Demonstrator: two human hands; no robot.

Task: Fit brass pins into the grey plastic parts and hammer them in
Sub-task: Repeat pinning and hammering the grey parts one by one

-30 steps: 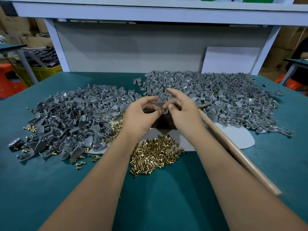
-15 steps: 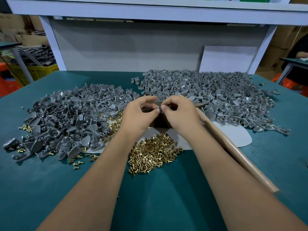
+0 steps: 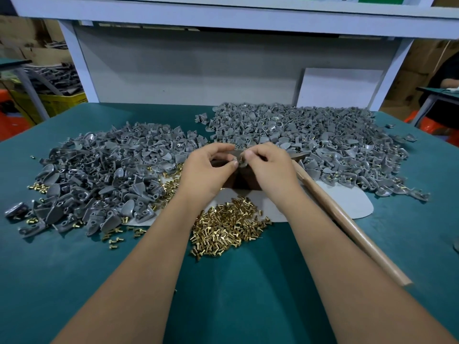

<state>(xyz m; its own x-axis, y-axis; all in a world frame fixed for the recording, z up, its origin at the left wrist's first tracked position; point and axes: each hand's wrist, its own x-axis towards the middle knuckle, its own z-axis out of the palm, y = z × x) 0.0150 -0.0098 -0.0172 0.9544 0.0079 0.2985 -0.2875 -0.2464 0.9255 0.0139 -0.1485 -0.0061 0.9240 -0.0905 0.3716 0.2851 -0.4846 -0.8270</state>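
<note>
My left hand (image 3: 207,170) and my right hand (image 3: 269,167) meet fingertip to fingertip over a dark block (image 3: 244,181) at the table's middle. Between them they pinch one small grey plastic part (image 3: 240,162); a brass pin in it is too small to make out. A heap of loose brass pins (image 3: 228,225) lies just in front of my wrists. Left of my hands spreads a pile of grey parts (image 3: 104,175); a larger pile of grey parts (image 3: 310,142) with pins showing lies behind and to the right.
A wooden hammer handle (image 3: 347,227) runs diagonally under my right forearm toward the front right. A white sheet (image 3: 347,199) lies under the block. The green table (image 3: 236,294) carries scattered pins at left. A white shelf frame (image 3: 223,13) stands behind.
My right hand's fingers have curled in and closed toward the left hand's fingertips over the block. Both hands stay in the same spot.
</note>
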